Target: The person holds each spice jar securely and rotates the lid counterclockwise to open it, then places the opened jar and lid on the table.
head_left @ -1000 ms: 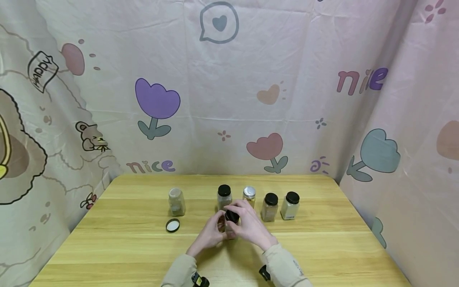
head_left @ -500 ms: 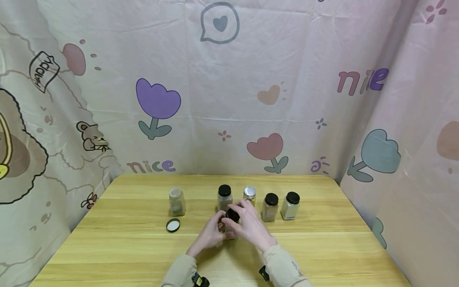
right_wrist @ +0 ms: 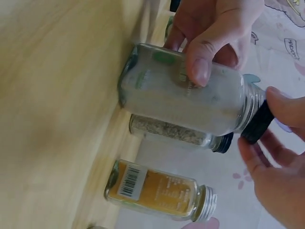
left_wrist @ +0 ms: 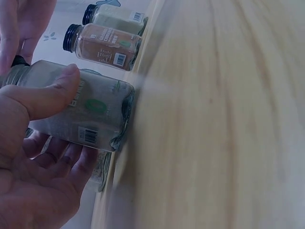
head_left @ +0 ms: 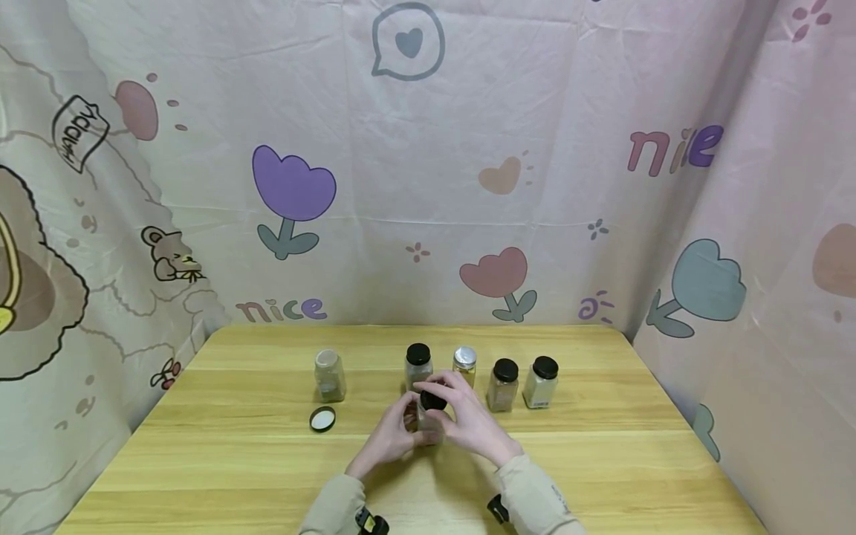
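My left hand (head_left: 390, 437) grips a square glass spice jar (left_wrist: 90, 102) round its body, thumb on the near face and fingers behind. Pale grey contents, green print and a barcode show through the glass. The jar stands upright on the table in front of me. At its mouth my right hand (head_left: 471, 422) pinches the black screw lid (right_wrist: 257, 123) between thumb and fingers. In the right wrist view the lid sits at the top of the neck, slightly tilted, with glass threads showing below it.
Behind stand a black-lidded jar (head_left: 419, 364) of flakes and a silver-lidded yellow jar (head_left: 464, 360). Two black-lidded jars, one brown (head_left: 503, 390) and one white (head_left: 541, 386), are to the right. At left stands a lidless jar (head_left: 330, 379), with a loose lid (head_left: 322, 419) before it.
My right thumb and fingers swung round the lid, thumb first leftward across its front, then back right. The left hand and the jar stayed nearly in place.
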A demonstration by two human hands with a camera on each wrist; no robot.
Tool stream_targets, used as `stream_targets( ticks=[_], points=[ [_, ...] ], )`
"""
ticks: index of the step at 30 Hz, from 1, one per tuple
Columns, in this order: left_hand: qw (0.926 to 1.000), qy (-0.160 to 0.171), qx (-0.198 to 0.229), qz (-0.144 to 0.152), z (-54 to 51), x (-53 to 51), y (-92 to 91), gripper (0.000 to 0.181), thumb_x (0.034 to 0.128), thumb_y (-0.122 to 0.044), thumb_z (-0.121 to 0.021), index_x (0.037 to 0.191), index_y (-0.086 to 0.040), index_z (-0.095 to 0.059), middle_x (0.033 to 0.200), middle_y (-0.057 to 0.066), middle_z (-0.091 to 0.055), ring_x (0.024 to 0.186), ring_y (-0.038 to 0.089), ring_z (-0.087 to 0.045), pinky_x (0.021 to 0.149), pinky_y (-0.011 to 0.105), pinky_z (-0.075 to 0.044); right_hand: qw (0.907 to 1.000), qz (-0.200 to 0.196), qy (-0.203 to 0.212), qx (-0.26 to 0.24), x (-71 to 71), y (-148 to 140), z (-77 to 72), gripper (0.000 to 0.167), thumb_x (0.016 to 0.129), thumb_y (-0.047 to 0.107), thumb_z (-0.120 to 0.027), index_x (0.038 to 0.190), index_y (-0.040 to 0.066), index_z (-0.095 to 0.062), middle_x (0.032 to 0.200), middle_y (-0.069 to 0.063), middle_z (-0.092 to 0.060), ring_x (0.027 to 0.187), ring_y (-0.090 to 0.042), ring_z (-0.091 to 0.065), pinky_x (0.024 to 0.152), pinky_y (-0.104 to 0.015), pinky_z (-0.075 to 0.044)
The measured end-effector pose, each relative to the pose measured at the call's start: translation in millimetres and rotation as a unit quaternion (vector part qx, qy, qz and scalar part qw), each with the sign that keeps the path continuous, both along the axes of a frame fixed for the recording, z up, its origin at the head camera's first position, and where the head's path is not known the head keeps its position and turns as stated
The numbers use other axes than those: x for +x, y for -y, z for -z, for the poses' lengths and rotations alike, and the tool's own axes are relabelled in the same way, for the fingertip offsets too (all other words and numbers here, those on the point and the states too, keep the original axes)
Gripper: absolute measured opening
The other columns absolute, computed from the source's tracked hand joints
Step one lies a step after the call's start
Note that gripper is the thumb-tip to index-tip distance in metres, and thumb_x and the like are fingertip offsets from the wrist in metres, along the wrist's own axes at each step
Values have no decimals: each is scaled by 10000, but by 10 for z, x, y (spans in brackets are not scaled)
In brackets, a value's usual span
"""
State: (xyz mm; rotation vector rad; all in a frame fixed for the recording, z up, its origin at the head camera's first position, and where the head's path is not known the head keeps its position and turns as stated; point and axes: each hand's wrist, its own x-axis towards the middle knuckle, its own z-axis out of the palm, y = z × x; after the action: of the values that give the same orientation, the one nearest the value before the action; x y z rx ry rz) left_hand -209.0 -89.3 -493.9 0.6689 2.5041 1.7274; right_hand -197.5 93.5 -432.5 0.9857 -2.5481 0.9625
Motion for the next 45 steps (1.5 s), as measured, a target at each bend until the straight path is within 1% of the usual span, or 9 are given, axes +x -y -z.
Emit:
stream_targets(
  ticks=[3, 6, 14, 21, 29, 34, 37, 42, 45],
  points=[
    [9999, 69, 93, -22, 11, -5, 33, 476, 801, -96, -844, 1163, 7, -554, 1213, 192, -645, 1168, 342, -644, 1027, 390, -552, 9994, -183, 116, -266, -9, -11, 18, 459, 915, 65, -691, 1364, 127, -622, 1352, -59, -583, 1280, -227, -523, 1077, -467, -509],
    [9999, 54, 136, -80, 13, -1, 83, 478, 803, -66, -833, 1175, 26, -547, 1214, 213, -637, 1165, 357, -640, 1033, 420, -554, 9980, -271, 154, -544, -20, -9, 48, 454, 944, 72, -657, 1392, 112, -595, 1381, -69, -572, 1299, -249, -519, 1077, -495, -503],
    [9982, 144, 160, -556, 10, 4, 238, 504, 780, -32, -835, 1185, 62, -551, 1205, 237, -639, 1166, 398, -625, 1060, 513, -524, 9932, -187, 187, -1132, -41, 38, 140, 398, 1003, 126, -591, 1401, 119, -572, 1369, -86, -587, 1290, -301, -553, 1065, -560, -486],
    [9949, 314, 320, -907, -14, -5, 339, 532, 775, 12, -815, 1222, 86, -537, 1230, 276, -630, 1194, 450, -611, 1075, 537, -506, 9890, -192, 368, -1422, -70, 79, 204, 376, 1035, 96, -527, 1410, 93, -552, 1335, -113, -593, 1228, -318, -597, 1043, -511, -531],
    [9919, 275, 404, -1170, -11, -27, 366, 541, 779, 40, -805, 1240, 109, -530, 1226, 288, -630, 1196, 456, -608, 1075, 507, -506, 9791, -485, 772, -1817, -73, 129, 222, 360, 1002, 115, -602, 1352, 37, -574, 1312, -142, -590, 1173, -316, -619, 1083, -479, -517],
    [9895, 332, 502, -1315, -14, -48, 393, 558, 784, 41, -802, 1265, 108, -525, 1252, 287, -628, 1222, 450, -596, 1100, 524, -482, 9732, -539, 963, -2016, -80, 147, 247, 378, 970, 143, -662, 1316, 10, -587, 1289, -141, -596, 1117, -243, -639, 1068, -364, -540],
    [9886, 320, 506, -1378, -15, -71, 429, 560, 786, 44, -795, 1269, 112, -519, 1266, 300, -621, 1234, 463, -585, 1109, 546, -466, 9662, -599, 1225, -2187, -79, 157, 253, 405, 932, 111, -703, 1299, -15, -586, 1291, -155, -591, 1116, -227, -636, 1063, -319, -541],
    [9862, 398, 377, -1559, 1, -140, 492, 548, 804, -4, -804, 1269, 85, -528, 1278, 271, -622, 1255, 440, -578, 1135, 539, -447, 9541, -515, 1712, -2401, -64, 183, 239, 456, 849, 72, -779, 1251, -31, -592, 1263, -165, -592, 1123, -291, -643, 1032, -289, -554],
    [9855, 345, 224, -1648, 16, -194, 526, 560, 819, -35, -807, 1288, 81, -524, 1289, 264, -618, 1260, 427, -580, 1138, 522, -449, 9517, -411, 1859, -2407, -58, 204, 234, 474, 808, 75, -819, 1215, -33, -603, 1227, -174, -602, 1121, -352, -652, 1007, -288, -567]
  ],
)
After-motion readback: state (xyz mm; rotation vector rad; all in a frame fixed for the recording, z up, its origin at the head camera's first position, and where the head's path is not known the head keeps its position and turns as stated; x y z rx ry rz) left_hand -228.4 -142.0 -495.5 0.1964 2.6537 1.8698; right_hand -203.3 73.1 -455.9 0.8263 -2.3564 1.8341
